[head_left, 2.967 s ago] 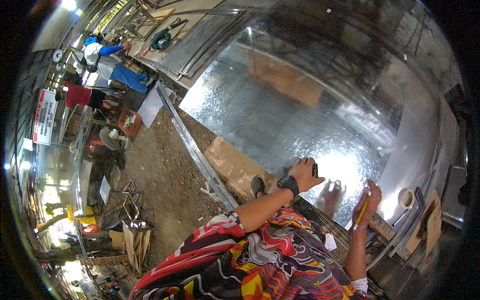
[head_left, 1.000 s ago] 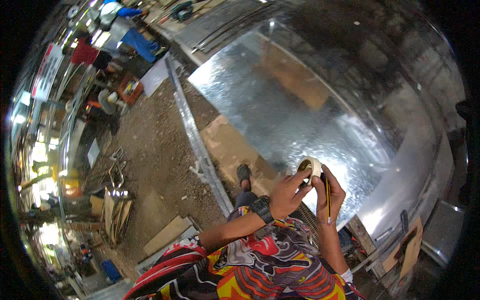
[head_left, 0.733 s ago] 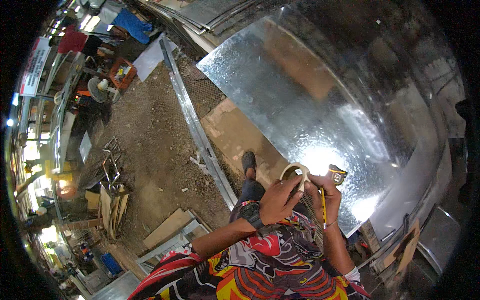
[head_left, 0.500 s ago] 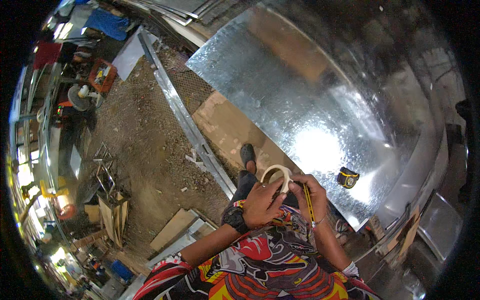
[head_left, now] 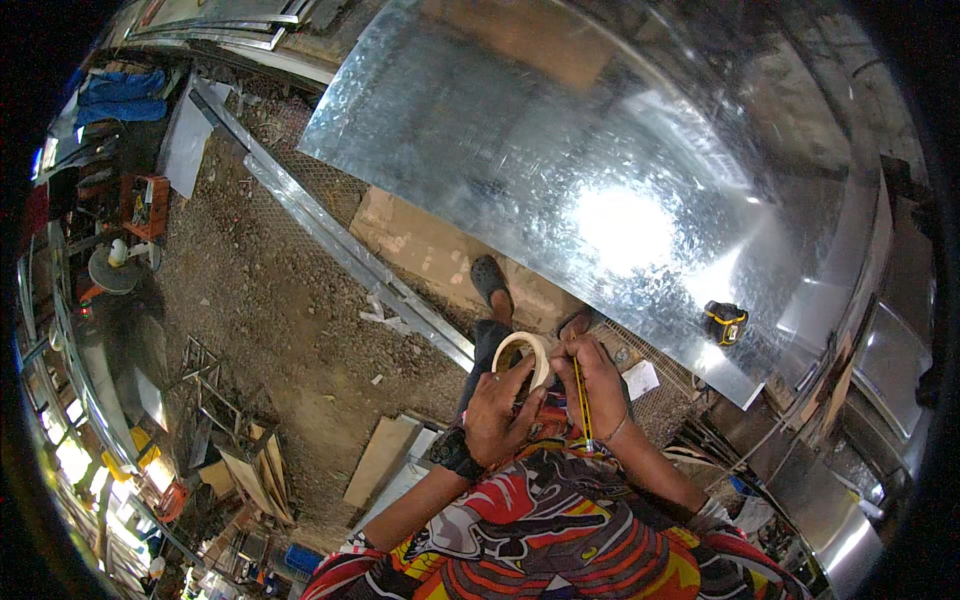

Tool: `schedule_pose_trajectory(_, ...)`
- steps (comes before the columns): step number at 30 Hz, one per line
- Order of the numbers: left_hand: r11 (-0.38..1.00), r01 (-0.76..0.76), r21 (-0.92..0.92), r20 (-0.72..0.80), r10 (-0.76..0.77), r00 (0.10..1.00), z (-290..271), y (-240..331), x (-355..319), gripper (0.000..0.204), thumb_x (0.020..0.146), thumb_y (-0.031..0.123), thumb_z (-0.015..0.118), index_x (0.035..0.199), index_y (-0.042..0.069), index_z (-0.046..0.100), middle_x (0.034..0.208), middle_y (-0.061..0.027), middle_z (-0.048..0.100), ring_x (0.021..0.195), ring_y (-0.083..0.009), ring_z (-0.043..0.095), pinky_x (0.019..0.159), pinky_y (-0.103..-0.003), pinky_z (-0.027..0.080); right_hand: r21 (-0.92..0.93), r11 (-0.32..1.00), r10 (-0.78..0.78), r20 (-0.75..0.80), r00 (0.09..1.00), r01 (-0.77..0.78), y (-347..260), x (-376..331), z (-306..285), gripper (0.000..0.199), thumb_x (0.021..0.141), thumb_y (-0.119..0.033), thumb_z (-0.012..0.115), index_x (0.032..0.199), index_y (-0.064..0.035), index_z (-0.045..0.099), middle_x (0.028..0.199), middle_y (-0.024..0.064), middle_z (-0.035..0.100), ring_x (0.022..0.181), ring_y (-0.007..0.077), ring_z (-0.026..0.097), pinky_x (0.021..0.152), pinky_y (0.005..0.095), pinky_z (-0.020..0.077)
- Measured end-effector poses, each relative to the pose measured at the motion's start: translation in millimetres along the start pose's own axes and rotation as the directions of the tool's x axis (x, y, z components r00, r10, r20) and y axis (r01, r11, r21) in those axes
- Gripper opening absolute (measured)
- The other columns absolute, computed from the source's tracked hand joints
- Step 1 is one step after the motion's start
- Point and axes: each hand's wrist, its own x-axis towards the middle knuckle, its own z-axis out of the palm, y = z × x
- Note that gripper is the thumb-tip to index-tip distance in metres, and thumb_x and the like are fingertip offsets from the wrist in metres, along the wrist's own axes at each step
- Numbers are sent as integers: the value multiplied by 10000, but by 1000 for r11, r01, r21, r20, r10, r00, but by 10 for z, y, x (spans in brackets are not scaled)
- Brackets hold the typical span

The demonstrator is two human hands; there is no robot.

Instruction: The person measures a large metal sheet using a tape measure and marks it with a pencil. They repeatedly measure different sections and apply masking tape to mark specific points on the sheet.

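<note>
My left hand (head_left: 494, 420) is closed on a cream roll of masking tape (head_left: 543, 362), its thumb and fingers at the roll's near side. Close beside it, my right hand (head_left: 602, 388) has its fingertips together at the roll's right edge; whether they hold a loose end of tape cannot be made out. A thin yellow-and-black pencil (head_left: 584, 405) is kept in that same hand, pointing down toward the wrist. Both hands are in front of my patterned shirt. A black-and-yellow tape measure (head_left: 725, 322) lies on the shiny metal sheet (head_left: 450, 140), to the right of my hands.
Long metal profiles (head_left: 335, 240) run diagonally over the gravelly ground at left. A board (head_left: 420, 235) lies along the sheet's near edge, by my shoe (head_left: 490, 280). Wood pieces (head_left: 380, 460) lie at lower left; an orange crate (head_left: 146, 207) and a fan (head_left: 115, 266) stand farther left.
The view has turned, so the sheet's left corner appears farther left and the tape measure farther right. Both hands stay at the roll, the right one still with the pencil.
</note>
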Motion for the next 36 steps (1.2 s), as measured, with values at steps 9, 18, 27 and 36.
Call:
schedule_pose_trajectory(9, 997, 19, -74, -117, -27, 993, 78, -193, -27, 501, 994, 182, 682, 1431, -20, 544, 1231, -257, 698, 1058, -405, 690, 888, -479, 482, -116, 993, 2, 37, 999, 3, -58, 78, 59, 84, 1022, -45, 617, 1087, -22, 570, 1008, 167, 588, 902, 339, 620, 817, 386, 503)
schedule_pose_trajectory(18, 982, 61, -179, -253, -106, 962, 70, -346, -171, 492, 1002, 209, 672, 1408, -38, 548, 1164, -269, 707, 1009, -448, 673, 878, -494, 483, -62, 997, -28, 110, 994, 35, -154, 159, 321, 122, 999, -56, 661, 1091, -23, 589, 1013, 161, 618, 919, 323, 665, 816, 374, 528)
schedule_pose_trajectory(27, 962, 49, -267, -394, -156, 906, 305, -377, -331, 468, 991, 206, 684, 1386, -20, 575, 1121, -266, 713, 953, -471, 666, 844, -495, 518, -20, 998, -49, 167, 985, 53, -48, 36, 362, 179, 953, -46, 728, 1084, -25, 607, 989, 138, 642, 876, 273, 676, 786, 355, 537)
schedule_pose_trajectory(36, 979, 144, -143, -238, -175, 955, 354, -82, -356, 434, 981, 204, 689, 1347, -16, 611, 1157, -276, 705, 1010, -474, 677, 865, -493, 528, 35, 996, -85, 28, 996, 84, 59, -208, 202, 195, 935, -19, 732, 1071, -36, 593, 987, 134, 655, 867, 271, 683, 777, 360, 545)
